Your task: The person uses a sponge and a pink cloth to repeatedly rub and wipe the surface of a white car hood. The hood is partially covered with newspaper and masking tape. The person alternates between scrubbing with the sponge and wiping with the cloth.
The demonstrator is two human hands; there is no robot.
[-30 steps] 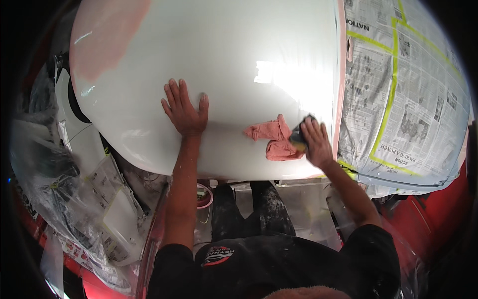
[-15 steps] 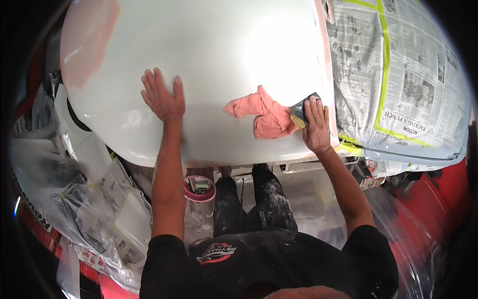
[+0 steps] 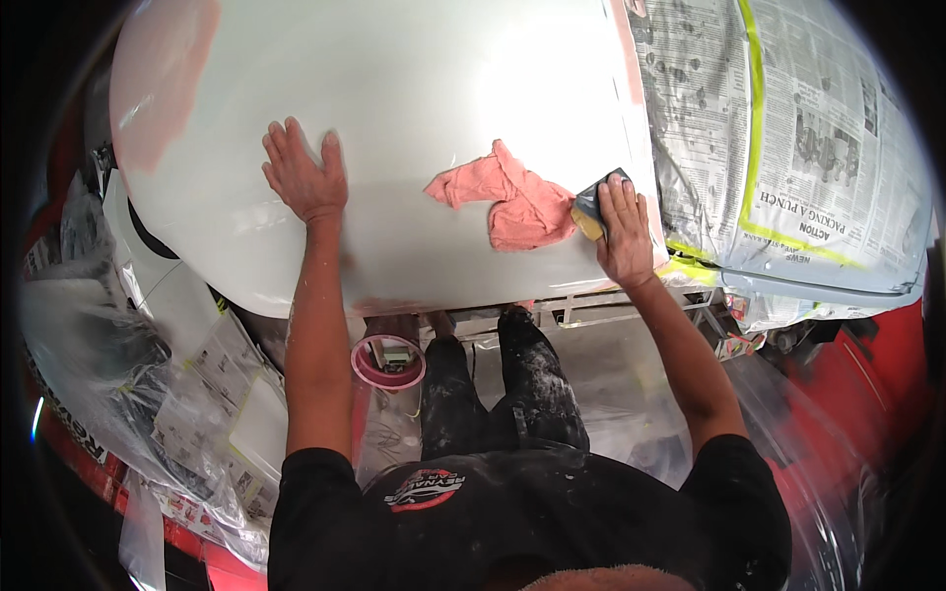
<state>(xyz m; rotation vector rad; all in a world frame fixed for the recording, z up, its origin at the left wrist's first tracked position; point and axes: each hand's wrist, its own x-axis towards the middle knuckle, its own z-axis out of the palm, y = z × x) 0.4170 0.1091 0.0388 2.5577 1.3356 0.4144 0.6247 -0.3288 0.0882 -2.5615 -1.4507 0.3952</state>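
Observation:
A large, smooth white car panel (image 3: 414, 108), probably a hood, spreads out before me, with pinkish patches along its far left and edges. My left hand (image 3: 307, 177) lies flat on it, fingers stretched and holding nothing. Near the panel's right edge, my right hand (image 3: 626, 231) presses a piece of sandpaper (image 3: 588, 205) to the surface. The sheet is dark grey with a tan part at its lower corner; the fingers cover the rest. Just left of it lies a crumpled salmon-pink cloth (image 3: 522, 207), apart from both hands.
Newspaper (image 3: 808, 128) held by yellow-green tape (image 3: 754, 118) masks the surface at right. A pink bucket (image 3: 367, 374) with small blocks inside stands below the panel by my legs. Clear plastic sheeting (image 3: 89, 325) and more newspaper drape the left side.
The whole view has shifted slightly. Against the cloth, my right hand and the sandpaper have slid a little toward me and to the right. The left hand stays flat in about the same place.

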